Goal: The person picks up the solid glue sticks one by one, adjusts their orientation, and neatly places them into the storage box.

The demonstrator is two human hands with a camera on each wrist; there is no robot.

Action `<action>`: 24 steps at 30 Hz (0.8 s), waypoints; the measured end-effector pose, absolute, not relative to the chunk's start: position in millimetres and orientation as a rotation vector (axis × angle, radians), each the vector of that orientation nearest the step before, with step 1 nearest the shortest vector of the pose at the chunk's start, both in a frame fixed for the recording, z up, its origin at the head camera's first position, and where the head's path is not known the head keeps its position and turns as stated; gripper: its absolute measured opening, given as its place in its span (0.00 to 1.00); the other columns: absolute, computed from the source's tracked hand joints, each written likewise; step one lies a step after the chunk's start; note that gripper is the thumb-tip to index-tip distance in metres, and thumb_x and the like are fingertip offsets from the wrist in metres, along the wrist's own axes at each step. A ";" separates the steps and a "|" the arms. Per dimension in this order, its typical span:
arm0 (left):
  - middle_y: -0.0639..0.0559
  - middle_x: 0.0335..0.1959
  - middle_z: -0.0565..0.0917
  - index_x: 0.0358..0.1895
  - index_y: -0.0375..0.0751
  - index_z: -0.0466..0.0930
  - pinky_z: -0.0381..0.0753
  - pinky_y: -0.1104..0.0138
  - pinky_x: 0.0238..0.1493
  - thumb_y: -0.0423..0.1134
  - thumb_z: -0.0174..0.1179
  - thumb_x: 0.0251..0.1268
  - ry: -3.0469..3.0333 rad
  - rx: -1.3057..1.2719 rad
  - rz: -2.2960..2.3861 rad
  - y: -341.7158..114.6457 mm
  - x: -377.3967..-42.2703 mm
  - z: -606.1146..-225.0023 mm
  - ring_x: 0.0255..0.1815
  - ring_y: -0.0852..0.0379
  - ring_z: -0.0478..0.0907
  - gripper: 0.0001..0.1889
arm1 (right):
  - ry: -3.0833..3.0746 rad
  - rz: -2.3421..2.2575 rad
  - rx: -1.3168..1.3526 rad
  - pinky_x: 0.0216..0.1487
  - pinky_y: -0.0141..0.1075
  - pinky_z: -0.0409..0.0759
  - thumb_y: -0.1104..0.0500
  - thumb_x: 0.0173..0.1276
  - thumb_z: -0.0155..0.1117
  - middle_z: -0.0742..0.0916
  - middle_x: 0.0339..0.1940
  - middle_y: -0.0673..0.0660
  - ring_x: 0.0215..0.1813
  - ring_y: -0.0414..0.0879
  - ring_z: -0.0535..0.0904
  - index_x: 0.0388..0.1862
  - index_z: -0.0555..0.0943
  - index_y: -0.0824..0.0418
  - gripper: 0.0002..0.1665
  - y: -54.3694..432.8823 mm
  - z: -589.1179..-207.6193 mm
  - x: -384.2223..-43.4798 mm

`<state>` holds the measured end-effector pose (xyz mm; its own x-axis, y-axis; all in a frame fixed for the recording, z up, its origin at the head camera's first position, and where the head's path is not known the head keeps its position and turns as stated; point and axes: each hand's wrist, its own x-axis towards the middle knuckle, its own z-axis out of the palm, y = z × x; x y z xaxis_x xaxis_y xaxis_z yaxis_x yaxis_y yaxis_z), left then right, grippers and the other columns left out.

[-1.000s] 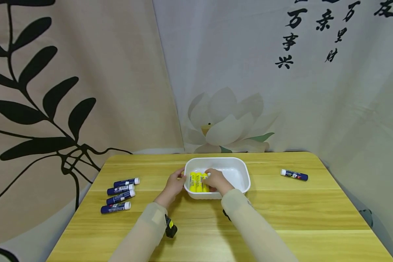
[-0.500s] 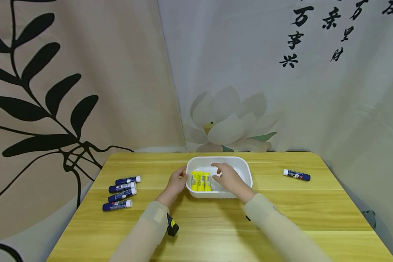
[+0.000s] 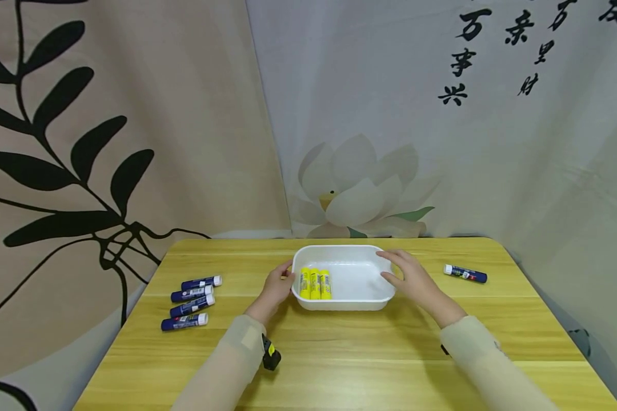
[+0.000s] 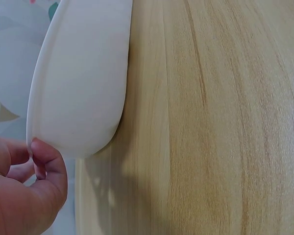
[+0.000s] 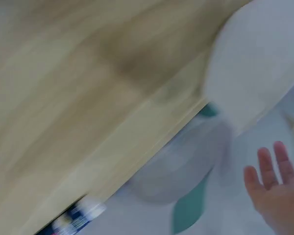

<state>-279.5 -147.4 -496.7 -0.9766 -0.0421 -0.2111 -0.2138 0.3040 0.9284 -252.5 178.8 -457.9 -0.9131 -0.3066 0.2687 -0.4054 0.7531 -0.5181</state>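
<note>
A white plastic tub (image 3: 355, 305) stands in the middle of the table, and three yellow glue sticks (image 3: 315, 284) lie side by side at its left end. My left hand (image 3: 276, 290) pinches the tub's left rim between thumb and fingers; the left wrist view shows this hand (image 4: 32, 181) gripping the edge of the tub (image 4: 83, 83). At the tub's right end, my right hand (image 3: 416, 278) has its fingers extended and holds nothing. In the right wrist view, that hand (image 5: 279, 191) appears with spread fingers, apart from the blurred tub (image 5: 259, 54).
Several dark blue glue sticks with white caps (image 3: 187, 308) lie on the left of the wooden table (image 3: 339, 359). Another blue glue stick (image 3: 465, 274) lies at the right. A printed curtain (image 3: 360, 114) hangs behind the table's far edge.
My right hand has let go of the yellow glue sticks and moved right, out of the tub to its right end. The left hand stays on the left rim.
</note>
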 end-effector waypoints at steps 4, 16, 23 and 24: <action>0.45 0.45 0.70 0.69 0.46 0.64 0.76 0.65 0.35 0.35 0.48 0.73 2.405 -0.233 1.751 -145.1 -277.6 -494.1 0.31 0.57 0.69 0.23 | -2.793 0.772 0.552 0.61 0.65 0.63 0.53 0.67 0.62 0.70 0.67 0.61 0.67 0.63 0.63 0.69 0.67 0.53 0.32 218.0 -466.7 -251.3; 0.45 0.44 0.71 0.69 0.47 0.65 0.76 0.64 0.35 0.35 0.48 0.72 2.408 -0.246 1.754 -145.2 -277.8 -494.9 0.31 0.57 0.69 0.23 | -2.928 0.481 0.359 0.65 0.69 0.44 0.51 0.67 0.61 0.60 0.72 0.69 0.70 0.71 0.52 0.72 0.61 0.56 0.37 302.6 -496.6 -254.8; 0.45 0.44 0.71 0.69 0.46 0.65 0.77 0.65 0.33 0.35 0.49 0.72 2.430 -0.243 1.757 -146.9 -279.1 -498.1 0.29 0.58 0.69 0.23 | -3.075 0.381 0.243 0.61 0.74 0.41 0.47 0.71 0.54 0.55 0.73 0.72 0.72 0.73 0.45 0.75 0.56 0.56 0.38 330.8 -501.5 -266.4; 0.45 0.44 0.71 0.69 0.45 0.66 0.77 0.66 0.32 0.35 0.49 0.72 2.434 -0.244 1.756 -147.2 -279.1 -498.4 0.29 0.58 0.69 0.23 | -3.091 0.373 0.233 0.62 0.74 0.41 0.47 0.71 0.54 0.55 0.73 0.72 0.71 0.73 0.45 0.75 0.56 0.56 0.38 333.0 -501.3 -267.5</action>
